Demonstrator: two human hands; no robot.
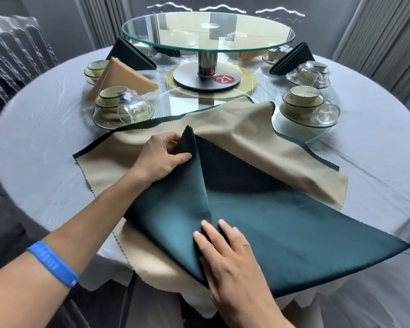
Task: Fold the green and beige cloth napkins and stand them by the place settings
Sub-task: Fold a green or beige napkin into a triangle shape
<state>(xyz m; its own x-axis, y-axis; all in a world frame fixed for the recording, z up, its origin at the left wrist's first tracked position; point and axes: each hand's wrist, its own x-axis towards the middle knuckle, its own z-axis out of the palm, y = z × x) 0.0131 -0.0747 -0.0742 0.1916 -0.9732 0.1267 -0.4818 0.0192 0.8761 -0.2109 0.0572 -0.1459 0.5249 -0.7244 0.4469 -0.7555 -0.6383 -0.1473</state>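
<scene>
Round table [45,166] w/ pale cloth. Left hand [162,157] pinches the green napkin [282,223] corner, raised over beige napkin [258,138] at near edge. Stacked bowls [109,98] upside down. Red tag [224,79] reads "21". Right hand [227,254] flat, fingers spread, pressing the fold.

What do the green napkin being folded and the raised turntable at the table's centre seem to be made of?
Green napkin: woven cloth, likely a smooth synthetic or cotton blend; it drapes, creases softly, has a faint sheen and zigzag-cut edges. Turntable: clear glass top, see-through with a greenish polished rim, on what looks like a shiny metal post.
</scene>
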